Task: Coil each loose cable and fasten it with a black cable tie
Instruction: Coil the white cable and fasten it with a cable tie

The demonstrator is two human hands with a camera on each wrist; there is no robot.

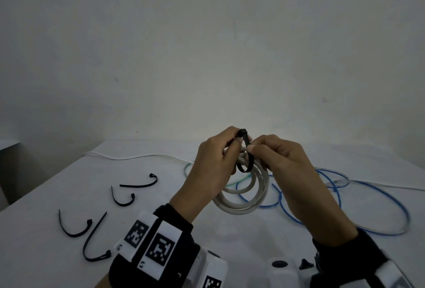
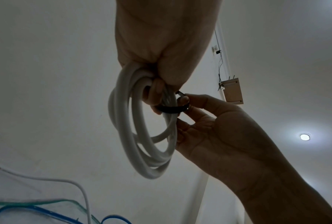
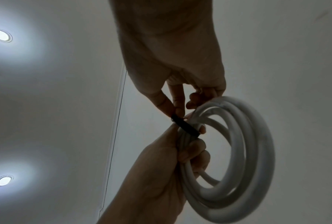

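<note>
A thick white cable (image 1: 243, 198) is wound into a coil and held up above the table. My left hand (image 1: 216, 158) grips one side of the coil, its fingers (image 2: 155, 92) curled round the strands. A black cable tie (image 1: 248, 152) loops round that same bunch of strands, and its head (image 1: 243, 131) sticks up by my left fingertips. My right hand (image 1: 273, 156) pinches the tie's strap between thumb and forefinger (image 3: 177, 112). The tie (image 3: 185, 125) lies across the coil (image 3: 247, 151), just above my left hand (image 3: 161, 174).
Several spare black ties (image 1: 138, 185) lie on the white table (image 1: 57, 195) to the left. A loose blue cable (image 1: 345, 198), a green one (image 1: 188, 168) and a thin white one (image 1: 138, 156) sprawl behind and to the right. The table's left edge is near.
</note>
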